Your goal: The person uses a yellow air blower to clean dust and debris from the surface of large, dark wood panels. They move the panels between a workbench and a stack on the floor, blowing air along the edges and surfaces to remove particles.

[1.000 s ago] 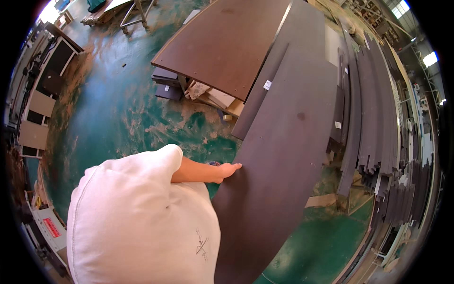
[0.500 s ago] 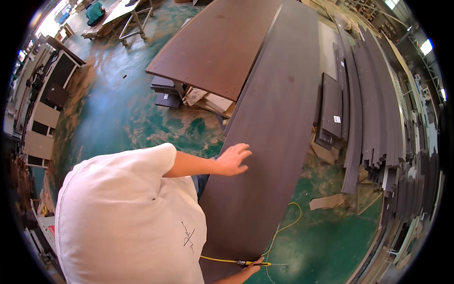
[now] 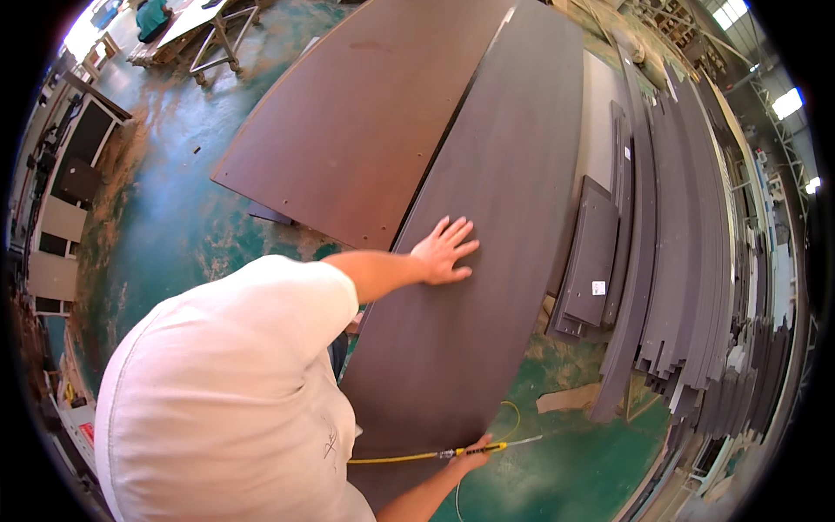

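Observation:
A long dark brown panel [image 3: 496, 183] stretches away from me. My left hand [image 3: 445, 252] is over its left part with fingers spread, seemingly laid flat on the surface. At the panel's near right edge, my right hand [image 3: 474, 454] is closed around a yellow air blow gun [image 3: 497, 447]. The gun's thin metal nozzle points right, past the panel edge. A yellow hose [image 3: 391, 458] runs from the gun's coupling leftward across the panel to my shirt. Part of the right fingers is hidden behind the gun.
A wider reddish-brown board [image 3: 348, 113] lies beside the panel on the left. Shorter dark panels [image 3: 591, 252] and stacked long dark strips [image 3: 687, 252] stand to the right. A torn cardboard piece [image 3: 565, 398] lies on the green floor. Another person [image 3: 152, 19] is far left.
My left hand has moved farther up the panel, its fingers more spread. My right hand still grips the air blow gun, its nozzle tilted slightly upward. The whole view has shifted.

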A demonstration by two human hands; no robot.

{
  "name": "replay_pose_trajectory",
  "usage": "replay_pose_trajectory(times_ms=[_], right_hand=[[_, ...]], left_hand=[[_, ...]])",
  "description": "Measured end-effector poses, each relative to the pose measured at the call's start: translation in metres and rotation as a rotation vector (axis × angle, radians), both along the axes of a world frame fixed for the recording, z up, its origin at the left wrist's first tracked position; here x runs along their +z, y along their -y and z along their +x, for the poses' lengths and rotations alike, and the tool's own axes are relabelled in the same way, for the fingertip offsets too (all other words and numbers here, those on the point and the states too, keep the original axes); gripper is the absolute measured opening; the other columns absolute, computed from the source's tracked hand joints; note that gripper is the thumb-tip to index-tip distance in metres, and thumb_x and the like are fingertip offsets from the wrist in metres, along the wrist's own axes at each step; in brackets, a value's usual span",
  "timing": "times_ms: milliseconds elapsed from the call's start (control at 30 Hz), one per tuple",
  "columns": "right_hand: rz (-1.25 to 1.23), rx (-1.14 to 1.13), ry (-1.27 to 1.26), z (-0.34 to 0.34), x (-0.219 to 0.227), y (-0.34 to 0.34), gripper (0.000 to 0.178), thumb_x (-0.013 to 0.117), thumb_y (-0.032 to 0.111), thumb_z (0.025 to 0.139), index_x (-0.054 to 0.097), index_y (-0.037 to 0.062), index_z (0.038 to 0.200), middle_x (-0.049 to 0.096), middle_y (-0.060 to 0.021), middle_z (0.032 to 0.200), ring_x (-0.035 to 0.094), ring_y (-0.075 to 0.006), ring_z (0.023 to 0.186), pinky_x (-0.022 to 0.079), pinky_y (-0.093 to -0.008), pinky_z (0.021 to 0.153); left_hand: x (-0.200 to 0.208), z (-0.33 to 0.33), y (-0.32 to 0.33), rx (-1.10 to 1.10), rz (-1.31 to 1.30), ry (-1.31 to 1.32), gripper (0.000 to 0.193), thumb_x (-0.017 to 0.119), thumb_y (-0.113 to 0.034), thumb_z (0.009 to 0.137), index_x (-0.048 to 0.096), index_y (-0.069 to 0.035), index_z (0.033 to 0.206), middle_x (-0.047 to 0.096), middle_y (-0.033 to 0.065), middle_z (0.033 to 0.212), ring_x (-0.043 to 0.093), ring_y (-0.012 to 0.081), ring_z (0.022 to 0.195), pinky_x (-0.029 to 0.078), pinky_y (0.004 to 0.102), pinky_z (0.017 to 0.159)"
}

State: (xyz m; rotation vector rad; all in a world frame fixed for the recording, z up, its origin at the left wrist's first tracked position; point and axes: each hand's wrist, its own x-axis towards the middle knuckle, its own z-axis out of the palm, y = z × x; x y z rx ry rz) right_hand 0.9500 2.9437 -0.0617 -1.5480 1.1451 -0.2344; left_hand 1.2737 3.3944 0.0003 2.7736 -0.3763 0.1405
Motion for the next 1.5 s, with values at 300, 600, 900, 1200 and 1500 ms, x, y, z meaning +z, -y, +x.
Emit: replay_pose_trajectory(times_ms=[300, 600, 900, 1200, 1500], right_hand=[[-0.699, -0.162, -0.358, -0.135, 0.019, -0.080, 0.058, 0.072, 0.023, 0.098, 0.052, -0.0051, 0.145, 0.058, -0.0185, 0.141, 0.061, -0.0291, 0.119, 0.051, -0.0424, 0.105], [-0.536, -0.341, -0.729, -0.285, -0.003, -0.117, 0.067, 0.075, 0.034, 0.096, 0.050, 0.0017, 0.149, 0.057, -0.0146, 0.145, 0.058, -0.0313, 0.126, 0.049, -0.0489, 0.106], [0.309, -0.364, -0.092, -0.226, 0.020, -0.156, 0.068, 0.076, 0.035, 0.096, 0.049, 0.0021, 0.149, 0.056, -0.0145, 0.145, 0.058, -0.0325, 0.126, 0.049, -0.0493, 0.106], [0.735, -0.251, 0.124, -0.084, 0.039, -0.200, 0.069, 0.077, 0.035, 0.096, 0.047, 0.0025, 0.149, 0.056, -0.0145, 0.146, 0.057, -0.0337, 0.126, 0.049, -0.0496, 0.106], [0.769, -0.007, -0.054, 0.116, 0.017, -0.251, 0.047, 0.076, 0.043, 0.096, 0.060, 0.0070, 0.122, 0.063, -0.0041, 0.099, 0.060, -0.0195, 0.079, 0.058, -0.0457, 0.078]], left_hand=[[-0.016, 0.088, -0.025, 0.087, 0.059, -0.108, 0.072, 0.049, -0.055, 0.102, 0.038, -0.012, 0.159, 0.021, 0.0187, 0.170, 0.011, 0.0360, 0.159, 0.010, 0.0572, 0.127], [-0.011, -0.139, 0.029, -0.296, -0.105, 0.025, 0.059, 0.059, -0.037, 0.098, 0.050, -0.008, 0.148, 0.033, 0.0186, 0.165, 0.022, 0.0337, 0.157, 0.015, 0.0568, 0.127], [0.005, -0.178, 0.019, -0.462, -0.111, -0.121, 0.058, 0.056, -0.040, 0.100, 0.049, -0.012, 0.151, 0.026, 0.0157, 0.170, 0.015, 0.0308, 0.160, 0.009, 0.0570, 0.128], [-0.010, -0.058, -0.014, -0.161, 0.030, 0.001, 0.063, 0.050, -0.044, 0.104, 0.040, -0.013, 0.158, 0.022, 0.0132, 0.171, 0.013, 0.0298, 0.160, 0.007, 0.0556, 0.129], [0.001, 0.026, -0.067, -0.016, 0.063, 0.003, 0.069, 0.039, -0.054, 0.105, 0.034, -0.013, 0.161, 0.022, 0.0125, 0.172, 0.012, 0.0286, 0.160, 0.004, 0.0542, 0.129]])
